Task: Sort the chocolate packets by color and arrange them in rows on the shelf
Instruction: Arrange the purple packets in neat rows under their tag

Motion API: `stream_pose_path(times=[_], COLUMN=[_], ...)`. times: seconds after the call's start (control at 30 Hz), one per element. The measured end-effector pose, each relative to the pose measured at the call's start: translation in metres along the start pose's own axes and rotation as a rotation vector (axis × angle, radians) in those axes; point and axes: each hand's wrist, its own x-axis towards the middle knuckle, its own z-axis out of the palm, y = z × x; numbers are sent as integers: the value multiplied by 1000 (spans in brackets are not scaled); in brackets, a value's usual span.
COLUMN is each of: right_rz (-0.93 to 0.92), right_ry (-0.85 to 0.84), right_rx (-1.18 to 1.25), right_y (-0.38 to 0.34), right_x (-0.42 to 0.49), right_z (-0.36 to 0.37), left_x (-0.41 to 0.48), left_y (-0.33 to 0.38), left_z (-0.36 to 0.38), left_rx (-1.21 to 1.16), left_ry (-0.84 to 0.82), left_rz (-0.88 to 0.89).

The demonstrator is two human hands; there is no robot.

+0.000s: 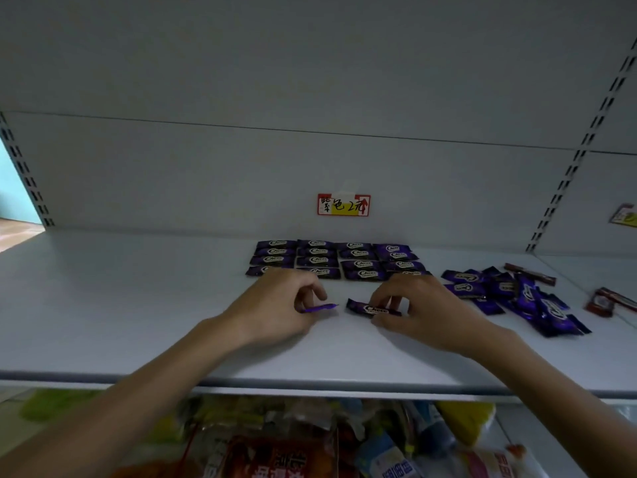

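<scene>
On the shelf [138,305], knuckles up: left hand [275,307] pinches an edge-on purple packet [320,308]; right hand [425,313], grip clamped on a flat Choco packet [370,308]. Purple rows [331,260] just behind; loose purple pile [517,298], red packets [601,301] rightward.

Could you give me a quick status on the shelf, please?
Left hand pinches edge-on packet; right hand holds label-up packet. Sorted rows behind, loose pile right. Nothing in the way.
</scene>
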Motion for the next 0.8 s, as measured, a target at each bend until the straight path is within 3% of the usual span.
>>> stream_pose_path(times=[0.07, 0.13, 0.23, 0.3, 0.37, 0.63, 0.8], right_rz=[6, 4, -4, -16, -25, -23, -23], right_ry=[12, 16, 5, 5, 8, 4, 0], right_rx=[25, 51, 87, 103, 116, 163, 162], right_y=[1, 0, -2, -4, -6, -4, -2], right_x=[2, 4, 7, 10, 12, 17, 19], right_z=[0, 0, 2, 2, 3, 4, 6], left_x=[0, -4, -12, -14, -11, -6, -8], left_y=[-6, -14, -24, -26, -29, -30, -31], left_z=[-2, -6, -14, -17, -16, -11, -12], left_rx=[104, 206, 58, -33, 3, 211, 109], left_ry=[86, 47, -85, -10, 44, -38, -32], left_rz=[46, 81, 62, 92, 110, 102, 228])
